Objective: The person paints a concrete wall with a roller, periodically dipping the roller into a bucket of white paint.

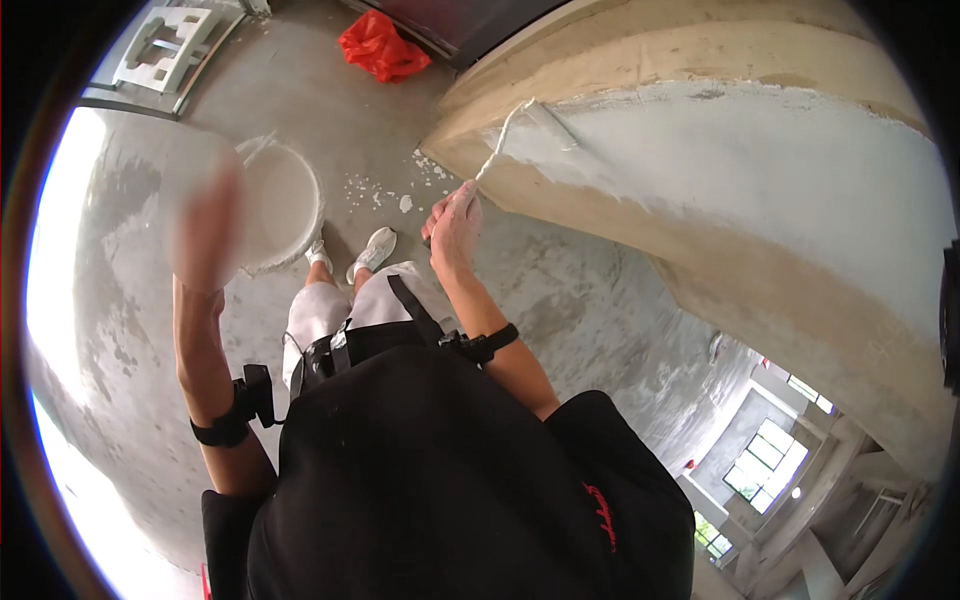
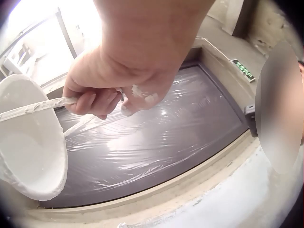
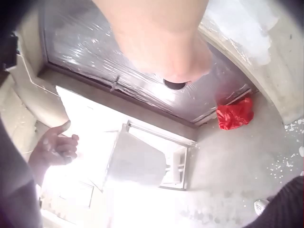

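My left hand [image 1: 210, 225] is blurred in the head view, beside a white bucket [image 1: 318, 185]. In the left wrist view its fingers curl round the bucket's paint-coated handle [image 2: 35, 108], and the bucket [image 2: 59, 175] hangs tilted with a white coating inside. White smears mark the thumb side of that hand. My right hand [image 1: 456, 228] grips a paint roller [image 1: 490, 160] by its handle, whose dark end [image 3: 175, 84] shows below the fist in the right wrist view. The roller's white sleeve [image 1: 551, 125] lies against the wall's partly whitened face [image 1: 720, 140].
A red plastic bag [image 1: 383, 48] lies on the concrete floor near a dark door panel wrapped in clear film [image 2: 156, 137]. White flakes [image 1: 405, 203] are scattered by the wall's corner. A pale slotted object [image 1: 168, 48] stands at upper left.
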The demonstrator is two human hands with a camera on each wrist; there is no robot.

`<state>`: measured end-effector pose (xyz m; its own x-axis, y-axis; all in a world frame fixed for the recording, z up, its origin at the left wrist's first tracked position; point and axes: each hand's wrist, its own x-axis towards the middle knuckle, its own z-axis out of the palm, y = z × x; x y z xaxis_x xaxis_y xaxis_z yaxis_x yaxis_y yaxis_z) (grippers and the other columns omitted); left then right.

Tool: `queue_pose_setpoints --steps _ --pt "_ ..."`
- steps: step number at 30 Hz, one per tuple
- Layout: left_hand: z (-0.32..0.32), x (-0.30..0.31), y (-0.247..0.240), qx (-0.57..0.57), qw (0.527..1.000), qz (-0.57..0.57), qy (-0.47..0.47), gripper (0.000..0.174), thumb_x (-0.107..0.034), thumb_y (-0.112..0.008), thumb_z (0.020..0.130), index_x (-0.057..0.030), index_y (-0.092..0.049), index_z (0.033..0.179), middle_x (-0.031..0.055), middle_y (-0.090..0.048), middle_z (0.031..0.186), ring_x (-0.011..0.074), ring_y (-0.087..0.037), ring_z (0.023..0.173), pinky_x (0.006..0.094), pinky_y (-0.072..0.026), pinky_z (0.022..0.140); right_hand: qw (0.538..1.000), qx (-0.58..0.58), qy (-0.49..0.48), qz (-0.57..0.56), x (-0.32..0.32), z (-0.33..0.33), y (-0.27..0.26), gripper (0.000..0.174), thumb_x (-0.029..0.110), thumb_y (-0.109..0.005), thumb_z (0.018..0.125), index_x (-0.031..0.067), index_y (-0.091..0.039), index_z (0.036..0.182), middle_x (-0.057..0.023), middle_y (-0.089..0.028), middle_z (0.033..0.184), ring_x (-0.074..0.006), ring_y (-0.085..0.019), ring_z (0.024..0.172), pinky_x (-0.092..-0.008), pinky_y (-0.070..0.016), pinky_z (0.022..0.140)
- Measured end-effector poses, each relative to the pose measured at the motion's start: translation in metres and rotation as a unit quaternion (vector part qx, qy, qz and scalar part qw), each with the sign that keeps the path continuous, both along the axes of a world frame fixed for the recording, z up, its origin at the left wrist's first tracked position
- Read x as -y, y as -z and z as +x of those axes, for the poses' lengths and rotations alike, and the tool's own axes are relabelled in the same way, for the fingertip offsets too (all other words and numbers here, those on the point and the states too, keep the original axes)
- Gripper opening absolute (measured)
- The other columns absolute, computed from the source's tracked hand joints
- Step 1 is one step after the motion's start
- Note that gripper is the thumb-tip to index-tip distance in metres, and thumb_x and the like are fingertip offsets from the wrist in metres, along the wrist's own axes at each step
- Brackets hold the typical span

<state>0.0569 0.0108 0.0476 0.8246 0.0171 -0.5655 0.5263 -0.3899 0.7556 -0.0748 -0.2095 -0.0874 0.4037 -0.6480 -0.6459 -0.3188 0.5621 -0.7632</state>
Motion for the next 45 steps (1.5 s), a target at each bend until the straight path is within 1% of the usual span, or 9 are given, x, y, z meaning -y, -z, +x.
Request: queue_pose_setpoints --steps 3,8,12,17,23,33,38,42,45 --pt "-0.003 -0.003 0.004 -0.011 1.000 0.005 0.006 0.050 -0.054 -0.058 0.085 -0.0082 -0.050 0.067 -0.0090 -0.024 0.054 0.0026 -0.018 0.046 0.0225 -0.0145 0.044 0.999 0.038 0.007 0.030 0.002 0.000 -0.004 0.040 0.046 -0.032 0.097 0.0106 -0.034 0.078 -0.0003 -0.035 0.054 -0.0111 -0.031 0.040 -0.0279 -0.0293 0.038" --pt "-0.007 -0.005 0.008 -0.011 1.000 0.008 -0.007 0.050 -0.054 -0.059 0.085 -0.0081 -0.050 0.067 -0.0091 -0.024 0.053 0.0023 -0.018 0.045 0.0225 -0.0145 0.043 0.996 0.086 0.034 0.011 0.006 0.000 -0.076 0.040 0.046 -0.033 0.097 0.0124 -0.037 0.076 0.0000 -0.037 0.054 -0.0107 -0.031 0.039 -0.0283 -0.0295 0.039" --pt "-0.009 -0.004 0.007 -0.014 1.000 0.005 -0.003 0.050 -0.054 -0.059 0.084 -0.0078 -0.050 0.067 -0.0091 -0.024 0.053 0.0022 -0.018 0.045 0.0225 -0.0143 0.043 0.995 0.099 0.027 -0.001 0.010 -0.005 -0.078 0.040 0.047 -0.034 0.096 0.0125 -0.038 0.076 -0.0001 -0.037 0.053 -0.0106 -0.030 0.038 -0.0283 -0.0297 0.039" --pt "-0.016 -0.008 0.012 -0.010 1.000 -0.003 0.013 0.050 -0.055 -0.059 0.084 -0.0077 -0.050 0.068 -0.0090 -0.025 0.054 0.0020 -0.018 0.045 0.0222 -0.0141 0.043 0.998 0.045 -0.009 0.039 0.013 0.002 -0.026 0.044 0.045 -0.031 0.097 0.0086 -0.035 0.074 -0.0005 -0.034 0.053 -0.0106 -0.031 0.039 -0.0275 -0.0302 0.037" --pt "-0.017 -0.007 0.008 -0.021 1.000 0.002 0.021 0.050 -0.054 -0.059 0.084 -0.0067 -0.052 0.070 -0.0086 -0.026 0.055 0.0022 -0.020 0.046 0.0221 -0.0153 0.044 0.995 0.087 0.037 -0.034 0.008 0.001 -0.089 0.046 0.050 -0.032 0.096 0.0088 -0.034 0.075 -0.0005 -0.033 0.053 -0.0103 -0.031 0.039 -0.0274 -0.0290 0.037" --pt "-0.024 -0.010 0.004 -0.013 0.999 0.006 0.032 0.051 -0.054 -0.059 0.084 -0.0062 -0.052 0.070 -0.0091 -0.027 0.056 0.0022 -0.021 0.047 0.0223 -0.0163 0.044 0.998 0.064 0.023 -0.013 0.003 0.006 -0.023 0.046 0.048 -0.031 0.097 0.0075 -0.033 0.074 -0.0005 -0.033 0.054 -0.0110 -0.031 0.038 -0.0262 -0.0280 0.035" --pt "-0.027 -0.012 0.004 -0.006 0.999 -0.003 0.034 0.050 -0.054 -0.059 0.085 -0.0071 -0.051 0.069 -0.0093 -0.026 0.056 0.0020 -0.020 0.047 0.0220 -0.0157 0.044 1.000 0.021 0.013 -0.011 0.006 0.014 0.019 0.045 0.049 -0.031 0.096 0.0088 -0.032 0.076 -0.0005 -0.032 0.053 -0.0132 -0.031 0.040 -0.0296 -0.0303 0.039" --pt "-0.029 -0.013 0.005 0.004 1.000 -0.005 0.030 0.050 -0.054 -0.059 0.084 -0.0078 -0.051 0.068 -0.0095 -0.026 0.056 0.0020 -0.020 0.047 0.0219 -0.0156 0.044 0.999 0.045 0.006 0.020 0.012 0.007 0.019 0.043 0.048 -0.032 0.096 0.0095 -0.035 0.076 -0.0007 -0.034 0.053 -0.0134 -0.032 0.039 -0.0293 -0.0311 0.038" --pt "-0.032 -0.013 0.002 -0.002 1.000 -0.013 0.023 0.050 -0.054 -0.059 0.084 -0.0080 -0.051 0.068 -0.0095 -0.026 0.056 0.0019 -0.020 0.047 0.0217 -0.0157 0.044 0.997 0.072 0.006 -0.009 0.013 -0.003 -0.026 0.043 0.048 -0.033 0.095 0.0102 -0.036 0.077 -0.0008 -0.034 0.052 -0.0132 -0.033 0.038 -0.0291 -0.0314 0.037"
